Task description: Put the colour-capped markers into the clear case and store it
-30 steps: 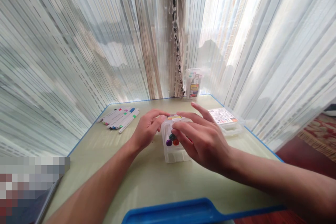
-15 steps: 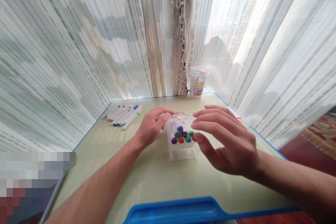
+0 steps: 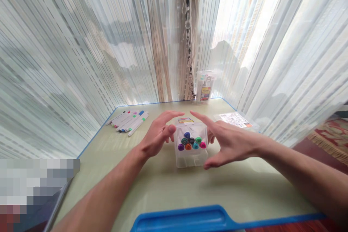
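Note:
A clear plastic marker case [image 3: 192, 160] lies on the table in front of me, its near end facing me. Inside it are several markers [image 3: 191, 141] with coloured round ends: purple, orange, turquoise, pink, green, black and blue. My left hand [image 3: 157, 134] is at the case's left side, fingers curved and apart, thumb near its upper edge; whether it touches I cannot tell. On the right, my right hand [image 3: 231, 139] is spread wide beside the case, its thumb low near the front corner. Some of its fingers are partly behind the case. Neither hand grips anything.
Several loose white markers [image 3: 127, 121] lie in a pile at the left. A second clear case [image 3: 205, 87] stands upright at the back edge. A clear lid with a printed sheet [image 3: 235, 119] lies at the right. The blue tray rim [image 3: 179, 221] borders the table's near side.
My right hand has turned and lowered, its thumb dropping towards the case's front corner and its forefinger reaching over the back. My left hand stays beside the case.

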`<state>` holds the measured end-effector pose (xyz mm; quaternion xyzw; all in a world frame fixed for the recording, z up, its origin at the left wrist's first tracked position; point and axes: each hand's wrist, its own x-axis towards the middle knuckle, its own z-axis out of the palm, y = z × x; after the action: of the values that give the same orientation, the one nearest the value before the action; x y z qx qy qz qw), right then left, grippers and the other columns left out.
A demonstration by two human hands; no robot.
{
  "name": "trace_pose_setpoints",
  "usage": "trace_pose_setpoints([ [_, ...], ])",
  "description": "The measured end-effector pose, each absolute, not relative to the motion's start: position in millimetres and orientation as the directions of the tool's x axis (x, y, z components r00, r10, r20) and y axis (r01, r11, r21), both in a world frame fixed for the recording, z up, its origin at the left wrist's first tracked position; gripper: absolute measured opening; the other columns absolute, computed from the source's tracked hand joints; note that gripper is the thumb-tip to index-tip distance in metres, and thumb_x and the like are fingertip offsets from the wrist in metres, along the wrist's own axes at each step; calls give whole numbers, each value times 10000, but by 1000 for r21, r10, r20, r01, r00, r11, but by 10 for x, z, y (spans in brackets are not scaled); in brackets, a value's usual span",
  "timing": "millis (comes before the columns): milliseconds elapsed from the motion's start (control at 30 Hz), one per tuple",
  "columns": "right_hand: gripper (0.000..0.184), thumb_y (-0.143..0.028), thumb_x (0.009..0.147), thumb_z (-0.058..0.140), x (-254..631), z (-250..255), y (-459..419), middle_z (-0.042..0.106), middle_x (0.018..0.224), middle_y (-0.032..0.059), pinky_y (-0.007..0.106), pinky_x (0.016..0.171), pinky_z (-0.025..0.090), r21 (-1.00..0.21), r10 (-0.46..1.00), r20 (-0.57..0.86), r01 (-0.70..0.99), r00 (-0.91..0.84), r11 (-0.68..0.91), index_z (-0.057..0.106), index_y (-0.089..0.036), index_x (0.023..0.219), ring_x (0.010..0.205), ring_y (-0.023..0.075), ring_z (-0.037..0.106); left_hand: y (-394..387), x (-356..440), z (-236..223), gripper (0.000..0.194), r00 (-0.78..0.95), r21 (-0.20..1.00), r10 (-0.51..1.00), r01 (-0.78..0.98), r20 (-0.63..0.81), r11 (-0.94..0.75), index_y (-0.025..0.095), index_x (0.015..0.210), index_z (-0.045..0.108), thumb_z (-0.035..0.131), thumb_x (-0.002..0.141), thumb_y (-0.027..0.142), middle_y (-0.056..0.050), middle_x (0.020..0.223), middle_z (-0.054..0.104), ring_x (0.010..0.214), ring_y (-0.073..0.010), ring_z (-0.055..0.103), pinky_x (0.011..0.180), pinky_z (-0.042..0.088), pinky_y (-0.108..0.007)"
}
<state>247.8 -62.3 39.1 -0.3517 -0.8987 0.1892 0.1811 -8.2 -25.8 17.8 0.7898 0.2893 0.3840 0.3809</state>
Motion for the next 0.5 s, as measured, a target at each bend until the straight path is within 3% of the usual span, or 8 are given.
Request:
trace_pose_setpoints([
  [100, 1228, -507, 687, 796, 2463, 358, -607, 723, 951, 84, 328, 740, 508, -487, 708, 118, 581, -697, 653, 3, -162, 1558, 843, 242, 666, -261, -62, 154, 609, 548, 867, 764, 131, 341, -481, 226, 1269, 612, 420, 869, 643, -121, 1362, 523, 793, -193, 643, 526, 468, -238],
  [233, 1122, -398, 765, 766, 2456, 320, -556, 727, 958, 65, 301, 711, 532, -674, 714, 73, 494, -696, 549, -3, -207, 1559, 807, 207, 679, -238, 3, 66, 595, 509, 956, 831, 51, 226, -291, 181, 1248, 618, 428, 883, 611, -135, 1254, 612, 912, -257, 655, 598, 504, -267],
  [500, 1031, -327, 842, 709, 2447, 275, -538, 723, 882, 66, 312, 686, 547, -886, 755, 6, 347, -655, 309, -29, -210, 1552, 793, 204, 695, -217, 89, 57, 591, 410, 988, 905, -146, 111, -55, 148, 1257, 585, 532, 849, 573, -140, 1150, 678, 794, -233, 686, 676, 516, -317],
])
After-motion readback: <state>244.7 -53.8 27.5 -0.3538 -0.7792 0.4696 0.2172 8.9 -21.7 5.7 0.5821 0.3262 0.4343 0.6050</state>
